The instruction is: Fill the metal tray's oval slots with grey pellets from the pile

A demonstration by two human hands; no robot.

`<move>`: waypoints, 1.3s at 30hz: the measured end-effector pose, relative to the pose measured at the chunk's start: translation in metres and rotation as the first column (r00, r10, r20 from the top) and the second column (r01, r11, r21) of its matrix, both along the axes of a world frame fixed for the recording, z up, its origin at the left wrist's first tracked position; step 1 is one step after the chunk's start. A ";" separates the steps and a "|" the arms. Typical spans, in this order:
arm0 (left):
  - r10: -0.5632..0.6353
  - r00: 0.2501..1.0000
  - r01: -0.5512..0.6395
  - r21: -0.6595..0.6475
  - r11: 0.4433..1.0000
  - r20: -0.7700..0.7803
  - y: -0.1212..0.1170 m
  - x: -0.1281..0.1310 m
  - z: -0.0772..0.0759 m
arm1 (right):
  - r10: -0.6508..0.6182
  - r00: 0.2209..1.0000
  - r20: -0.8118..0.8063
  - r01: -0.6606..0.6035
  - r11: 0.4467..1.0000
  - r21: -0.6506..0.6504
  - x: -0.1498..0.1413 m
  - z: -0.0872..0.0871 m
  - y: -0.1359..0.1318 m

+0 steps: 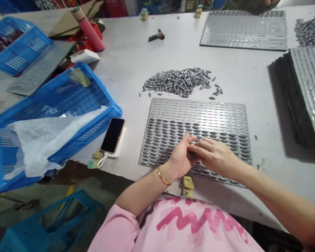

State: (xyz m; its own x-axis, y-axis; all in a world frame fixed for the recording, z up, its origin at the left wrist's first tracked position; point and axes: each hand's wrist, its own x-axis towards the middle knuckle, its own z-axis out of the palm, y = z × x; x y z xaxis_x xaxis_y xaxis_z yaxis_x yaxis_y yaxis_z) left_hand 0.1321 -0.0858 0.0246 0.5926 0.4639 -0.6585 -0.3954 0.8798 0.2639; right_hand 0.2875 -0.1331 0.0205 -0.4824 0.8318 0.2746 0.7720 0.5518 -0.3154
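On the white workbench [238, 77] I've got a slotted metal sheet [196, 112], grey pellet heap [177, 82], stubby tool [156, 35]

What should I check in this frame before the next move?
1. Lower rows of the slotted metal plate filled with grey pellets: ok.
2. Top rows of the plate filled: not ok, they are bare.
3. Loose pile of pellets beyond the plate, within reach: ok.
4. Pellets held between the left hand and right hand: cannot tell, fingers hide them.
5. Phone apart from the plate: ok.
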 end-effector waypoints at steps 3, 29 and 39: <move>-0.023 1.000 0.022 0.031 0.999 0.022 -0.012 0.008 -0.005 | -0.032 0.999 0.014 0.031 0.999 0.042 0.007 -0.007 -0.013; 0.177 0.974 -0.143 0.222 0.965 -0.144 0.017 0.015 0.003 | -0.280 0.915 -0.291 0.275 0.960 -0.059 0.076 -0.031 0.035; 0.146 0.985 -0.141 0.062 0.988 -0.094 0.009 0.004 -0.003 | -0.181 0.984 0.009 0.181 0.983 -0.015 0.080 -0.056 0.061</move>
